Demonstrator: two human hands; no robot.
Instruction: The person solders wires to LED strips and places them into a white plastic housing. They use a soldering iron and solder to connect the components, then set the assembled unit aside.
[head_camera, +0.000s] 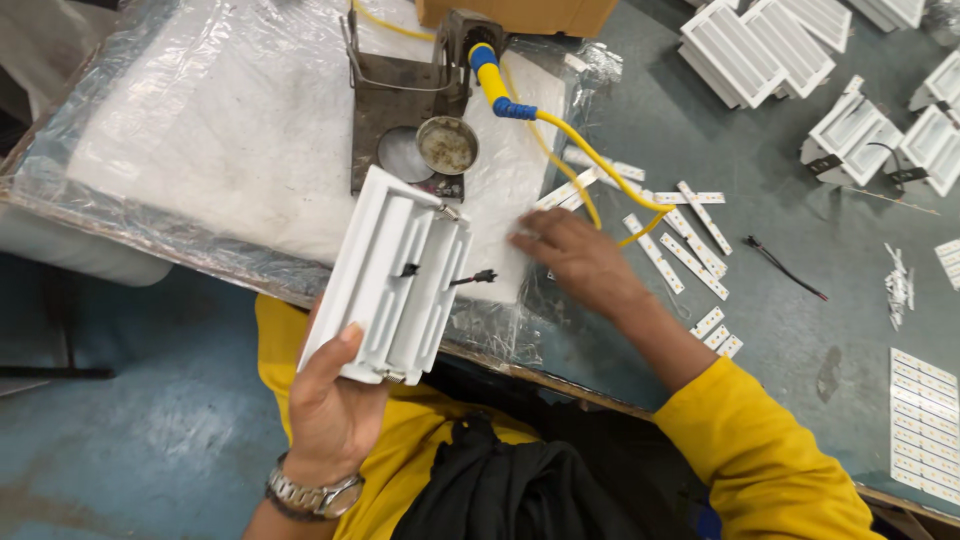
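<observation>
My left hand (330, 405) grips the near end of a white ribbed rectangular housing (395, 270), held tilted above the table's front edge. A short black lead with a plug (474, 278) sticks out of its side. My right hand (578, 258) lies palm down on the table just right of the housing, fingers resting on the white pad (250, 130) beside a scatter of narrow white LED strips (685, 250). Whether its fingertips pinch a strip I cannot tell.
A soldering iron with a yellow cable (495, 85) rests on a metal stand (405, 100) with a small round tin (447, 146). More white housings (860, 140) lie at the back right. A black-red wire (785, 268) and sheets of strips (925, 425) sit at right.
</observation>
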